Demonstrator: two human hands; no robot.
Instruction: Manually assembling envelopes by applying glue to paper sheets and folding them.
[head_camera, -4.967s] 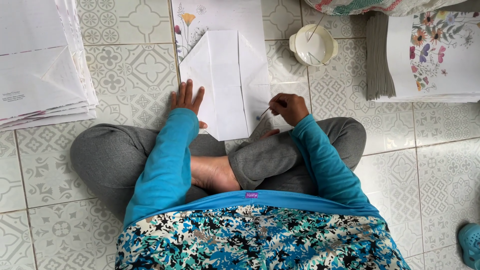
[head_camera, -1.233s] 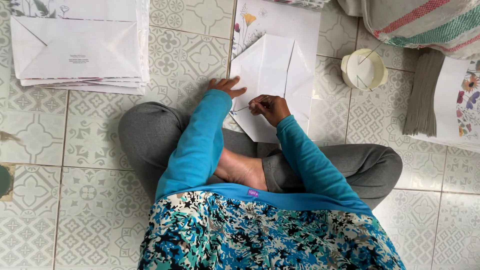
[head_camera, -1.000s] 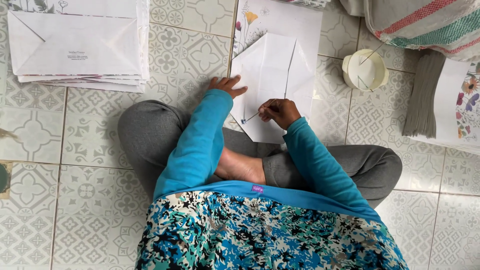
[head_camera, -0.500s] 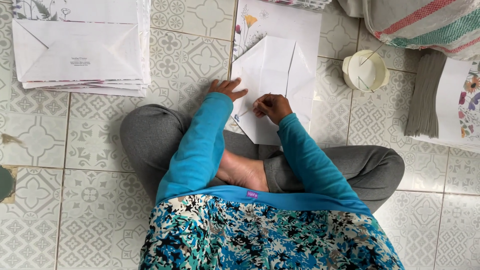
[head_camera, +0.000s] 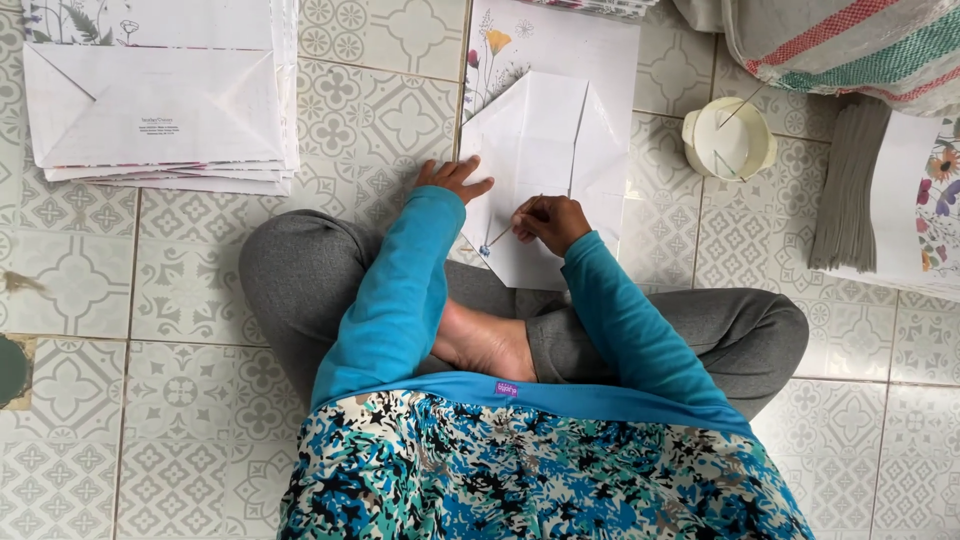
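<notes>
A folded white paper sheet, shaped like an unfinished envelope, lies on the tiled floor in front of my crossed legs, on top of a flower-printed sheet. My left hand rests flat on the folded sheet's left edge, fingers together. My right hand pinches a thin stick whose tip touches the sheet's lower left flap.
A small cream pot with a stick in it stands to the right. Several finished white envelopes are stacked at upper left. A thick pile of flower-printed sheets lies at right, under striped cloth.
Five seconds ago the stick worked the sheet's right side; it now works the lower left flap. Over the last second my right hand shifted slightly back and forth there.
</notes>
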